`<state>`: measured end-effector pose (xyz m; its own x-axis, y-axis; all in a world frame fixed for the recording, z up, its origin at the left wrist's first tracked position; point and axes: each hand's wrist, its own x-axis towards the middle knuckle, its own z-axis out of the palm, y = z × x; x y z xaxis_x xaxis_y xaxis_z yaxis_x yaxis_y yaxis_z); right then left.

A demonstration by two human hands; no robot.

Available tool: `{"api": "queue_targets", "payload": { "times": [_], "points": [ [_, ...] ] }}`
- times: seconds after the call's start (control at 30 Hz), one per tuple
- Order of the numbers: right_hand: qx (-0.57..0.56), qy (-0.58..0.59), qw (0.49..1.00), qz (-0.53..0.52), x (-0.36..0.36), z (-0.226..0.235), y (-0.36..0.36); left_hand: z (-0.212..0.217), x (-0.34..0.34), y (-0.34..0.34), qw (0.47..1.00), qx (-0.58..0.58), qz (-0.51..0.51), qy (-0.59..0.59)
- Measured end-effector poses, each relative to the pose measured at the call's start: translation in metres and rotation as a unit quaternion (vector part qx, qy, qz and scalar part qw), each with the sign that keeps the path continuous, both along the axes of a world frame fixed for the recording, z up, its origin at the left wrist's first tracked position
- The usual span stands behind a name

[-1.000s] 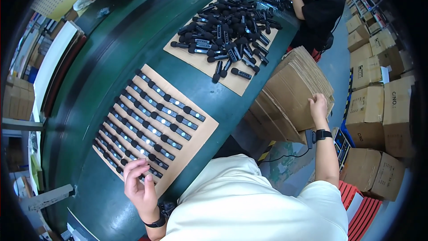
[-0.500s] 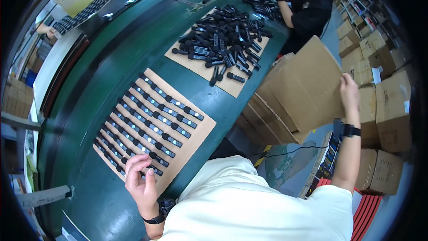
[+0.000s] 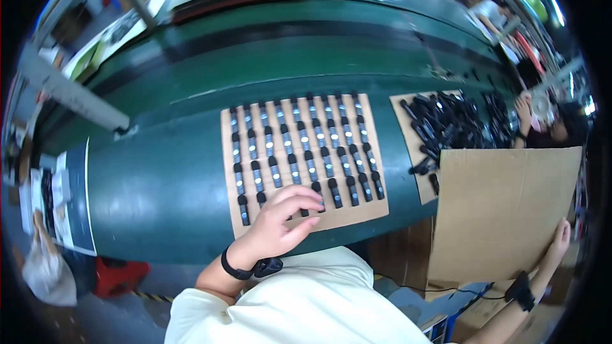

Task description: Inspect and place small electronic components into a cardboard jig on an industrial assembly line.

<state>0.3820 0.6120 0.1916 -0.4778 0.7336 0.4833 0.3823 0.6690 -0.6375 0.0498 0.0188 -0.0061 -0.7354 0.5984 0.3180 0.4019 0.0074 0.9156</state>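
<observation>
My right hand (image 3: 561, 237) grips the right edge of a flat brown cardboard sheet (image 3: 510, 210), raised at the right of the table. Over the nearest row of small black clip-on microphones (image 3: 294, 169), my left hand (image 3: 280, 220) is bent with thumb and fingers apart, holding nothing visible. Each microphone has a round foam tip and a bright spot on its body. They lie in several neat rows on a cardboard sheet (image 3: 347, 218) on the green table (image 3: 159, 185). My left hand hides part of the nearest row; whether it touches them I cannot tell.
Right of the rows, a loose heap of black microphones (image 3: 446, 118) lies on another cardboard piece (image 3: 408, 134), partly behind the raised sheet. A co-worker (image 3: 561, 127) sits at the far right. A metal post (image 3: 83, 92) and a red stool (image 3: 121, 275) stand left.
My view has swung left, so the rows now sit in the middle. My right hand has brought the raised cardboard sheet nearer the table. The left hand remains over the near rows.
</observation>
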Motion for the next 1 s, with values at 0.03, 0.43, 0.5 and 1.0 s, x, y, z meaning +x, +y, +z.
{"api": "queue_targets", "payload": {
  "times": [0.03,0.43,0.5,1.0],
  "points": [
    [-0.088,0.067,0.994,-0.013,-0.035,-0.014,-0.020,-0.003,-0.001,0.000,1.000,0.003,-0.019,0.004],
    [-0.505,-0.075,0.771,0.381,-0.284,-0.161,-0.208,-0.004,-0.009,-0.036,0.933,0.136,0.052,-0.328],
    [-0.507,-0.126,0.758,0.391,-0.304,-0.165,-0.236,-0.014,-0.019,-0.051,0.914,0.137,0.106,-0.366],
    [-0.464,-0.248,0.726,0.442,-0.343,-0.228,-0.225,-0.032,-0.056,-0.085,0.935,-0.036,0.230,-0.268]
  ]
}}
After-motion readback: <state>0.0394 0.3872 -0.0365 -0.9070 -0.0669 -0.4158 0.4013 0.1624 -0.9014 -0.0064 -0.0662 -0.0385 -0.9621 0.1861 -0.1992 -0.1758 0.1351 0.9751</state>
